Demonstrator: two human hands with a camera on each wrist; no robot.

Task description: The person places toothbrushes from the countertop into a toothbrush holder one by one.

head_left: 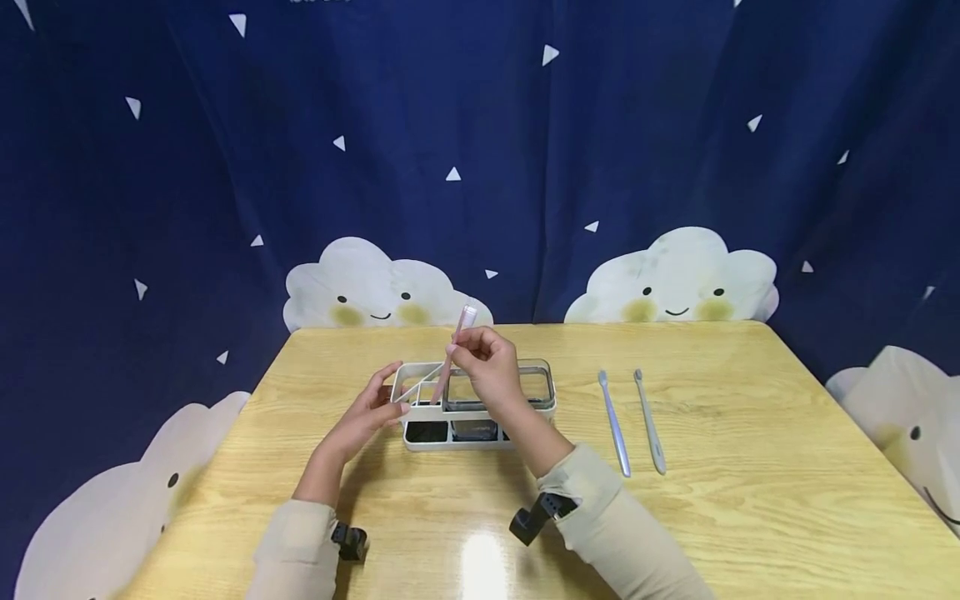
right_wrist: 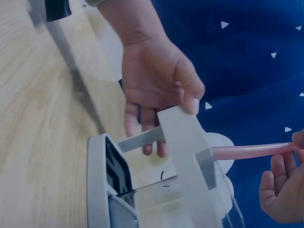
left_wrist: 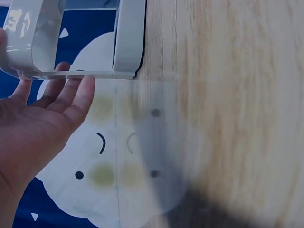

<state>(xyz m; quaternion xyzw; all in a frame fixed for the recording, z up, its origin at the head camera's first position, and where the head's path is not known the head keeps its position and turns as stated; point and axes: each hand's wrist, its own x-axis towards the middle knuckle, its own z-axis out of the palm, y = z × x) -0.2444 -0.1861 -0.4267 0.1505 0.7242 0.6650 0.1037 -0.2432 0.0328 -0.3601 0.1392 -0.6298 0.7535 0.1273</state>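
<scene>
A white-framed toothbrush holder (head_left: 427, 413) stands on the wooden table, its upper frame divided into slots. My left hand (head_left: 363, 421) grips its left end; the right wrist view shows the thumb (right_wrist: 191, 105) on the upper rim and fingers behind. Between thumb and fingers, my right hand (head_left: 491, 371) pinches a pink toothbrush (head_left: 444, 379) near its head. The brush leans, bristles up, with its lower end inside a slot of the upper frame (right_wrist: 185, 156). A clear cup (head_left: 474, 431) sits in the holder, partly hidden by the right hand and the frame.
Right of the holder, a blue toothbrush (head_left: 615, 425) and a grey toothbrush (head_left: 650, 423) lie side by side on the table (head_left: 750, 467). A dark blue curtain (head_left: 487, 108) with clouds hangs behind the table's far edge.
</scene>
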